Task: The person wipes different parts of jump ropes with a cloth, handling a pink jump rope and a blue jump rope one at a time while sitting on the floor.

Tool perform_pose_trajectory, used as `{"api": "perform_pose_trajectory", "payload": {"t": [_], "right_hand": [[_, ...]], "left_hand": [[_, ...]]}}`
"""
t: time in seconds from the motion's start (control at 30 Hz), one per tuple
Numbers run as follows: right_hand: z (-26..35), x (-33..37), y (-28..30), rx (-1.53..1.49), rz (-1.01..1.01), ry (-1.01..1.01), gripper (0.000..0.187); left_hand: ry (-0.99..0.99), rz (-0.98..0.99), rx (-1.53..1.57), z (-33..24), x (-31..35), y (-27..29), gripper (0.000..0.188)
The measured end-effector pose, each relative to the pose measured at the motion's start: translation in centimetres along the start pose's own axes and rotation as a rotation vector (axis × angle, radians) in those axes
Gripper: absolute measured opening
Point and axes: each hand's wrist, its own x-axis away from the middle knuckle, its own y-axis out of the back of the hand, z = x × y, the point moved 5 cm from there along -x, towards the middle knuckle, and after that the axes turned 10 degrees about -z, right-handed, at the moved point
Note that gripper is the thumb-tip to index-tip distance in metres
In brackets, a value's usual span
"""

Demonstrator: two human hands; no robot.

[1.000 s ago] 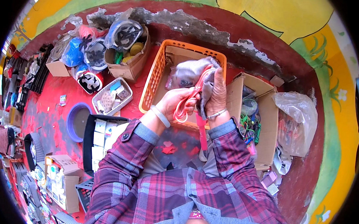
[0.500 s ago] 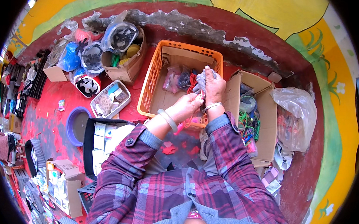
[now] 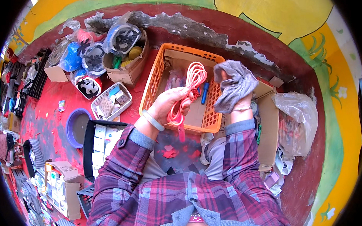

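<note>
Closed around a looped pink-orange jump rope [image 3: 196, 76], my left hand [image 3: 169, 103] is over the near left part of an orange plastic basket [image 3: 147, 92]. A pink handle of the rope hangs below that hand. A grey cloth [image 3: 238, 84] drapes over my right hand [image 3: 245, 103] and covers most of its fingers; it is gripped there, near the basket's right rim. Inside the basket, a blue stick-like handle [image 3: 204, 93] and some bagged small items [image 3: 174, 79] lie on a cardboard lining.
Right of the basket stands an open cardboard box [image 3: 268, 127], with a clear plastic bag [image 3: 298, 120] beyond it. On the left are a white basket [image 3: 122, 105], a purple basin [image 3: 70, 126] and a black box [image 3: 88, 151]. Bagged helmets [image 3: 123, 36] sit by the wall.
My hands have moved apart. The left now holds up the coiled rope, while the cloth has spread over my right hand, which shifted right. The blue handle in the basket has come into view.
</note>
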Motion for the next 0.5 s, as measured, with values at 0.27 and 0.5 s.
{"api": "perform_pose_trajectory", "payload": {"t": [0.27, 0.5], "right_hand": [[-7.1, 6.9, -9.7, 0.309, 0.058, 0.102, 0.032], [-6.0, 5.1, -6.3, 0.798, -0.199, 0.521, 0.013]], "left_hand": [[0.058, 0.012, -0.101, 1.8, -0.7, -0.5, 0.028], [0.091, -0.024, -0.237, 2.4, -1.0, -1.8, 0.019]]}}
